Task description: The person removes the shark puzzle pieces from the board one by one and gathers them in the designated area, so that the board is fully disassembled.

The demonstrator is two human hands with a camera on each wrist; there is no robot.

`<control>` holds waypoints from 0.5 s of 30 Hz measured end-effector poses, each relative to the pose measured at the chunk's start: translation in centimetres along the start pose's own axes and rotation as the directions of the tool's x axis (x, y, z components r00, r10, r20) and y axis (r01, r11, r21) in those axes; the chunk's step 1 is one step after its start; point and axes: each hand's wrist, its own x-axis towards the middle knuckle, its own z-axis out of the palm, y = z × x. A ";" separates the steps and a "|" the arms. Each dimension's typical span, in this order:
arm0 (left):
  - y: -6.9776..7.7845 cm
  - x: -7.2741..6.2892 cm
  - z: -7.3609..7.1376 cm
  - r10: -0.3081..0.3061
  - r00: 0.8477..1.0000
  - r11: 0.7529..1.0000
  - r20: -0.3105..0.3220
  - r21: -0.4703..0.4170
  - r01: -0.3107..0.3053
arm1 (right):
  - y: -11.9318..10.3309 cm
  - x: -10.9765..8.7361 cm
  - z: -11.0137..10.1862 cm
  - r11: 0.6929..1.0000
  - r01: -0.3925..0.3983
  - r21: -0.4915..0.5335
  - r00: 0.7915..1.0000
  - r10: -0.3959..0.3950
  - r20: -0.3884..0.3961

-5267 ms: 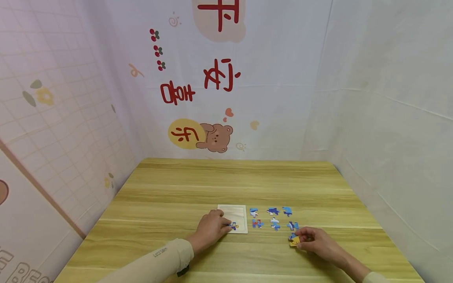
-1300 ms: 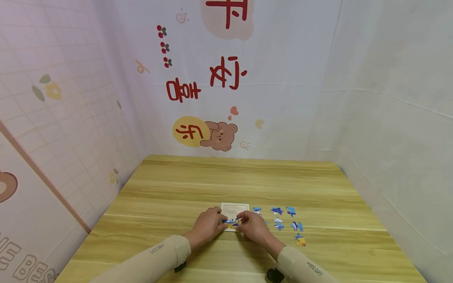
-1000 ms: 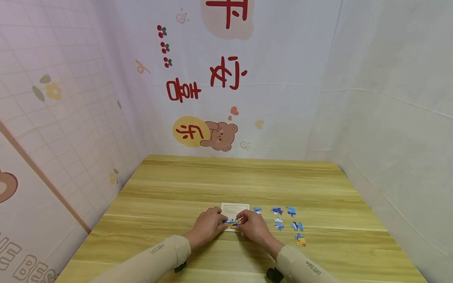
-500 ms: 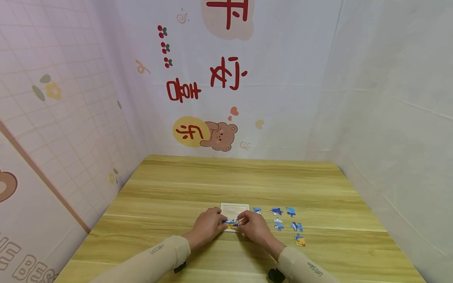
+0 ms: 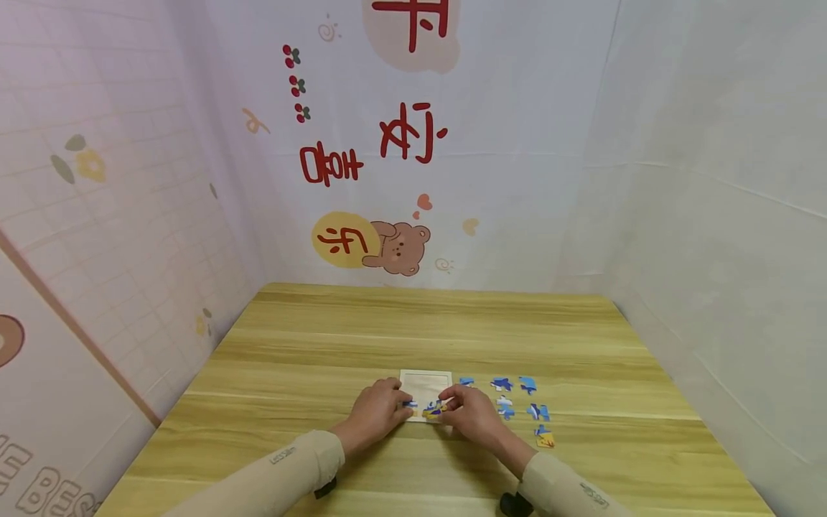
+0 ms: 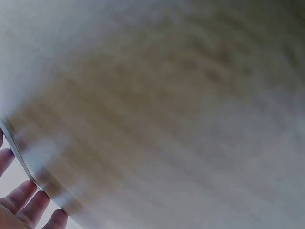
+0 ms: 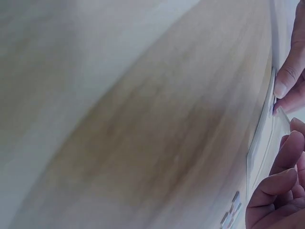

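In the head view, my left hand (image 5: pixel 375 413) rests over the left side of a pale square puzzle tray (image 5: pixel 423 380). Its thumb and index fingertip touch a small blue piece (image 5: pixel 409 404) there; the other fingers lie along the tray's edge in the left wrist view. My right hand (image 5: pixel 478 415) pinches a blue-and-yellow jigsaw piece (image 5: pixel 433 409) between thumb and index finger over the tray's near right part. The right wrist view shows that thin piece (image 7: pixel 283 117) tilted up from the tray. My right hand hides part of the table behind it.
Loose jigsaw pieces lie right of the tray: a dark blue one (image 5: pixel 501 384), a light blue one (image 5: pixel 528 385), a blue-white one (image 5: pixel 538 411) and a yellow-and-blue one (image 5: pixel 545 436) nearest me. White cloth walls (image 5: pixel 517 179) surround the wooden table (image 5: pixel 336 323).
My right hand came from the loose pieces at the right to the tray. Over the last half second it shifted slightly right with the piece, opening a gap from my left fingertips.
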 end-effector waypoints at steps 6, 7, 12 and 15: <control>-0.1 0.0 0.1 -0.002 1.000 1.000 -0.005 -0.002 0.002 | 0.7 -0.7 -1.0 0.999 0.008 0.034 1.000 -0.009 0.023; -0.1 0.0 0.1 -0.002 1.000 1.000 -0.004 -0.002 0.002 | 0.8 -0.8 -1.1 0.999 0.012 0.043 1.000 -0.013 0.025; -0.1 0.0 0.2 -0.005 1.000 1.000 -0.004 -0.006 0.005 | 1.3 -1.5 -2.0 0.994 0.017 0.105 0.999 -0.020 0.031; -0.1 0.0 0.2 -0.007 1.000 1.000 -0.001 -0.012 0.007 | 1.7 -1.8 -2.5 0.990 0.019 0.138 0.999 -0.023 0.032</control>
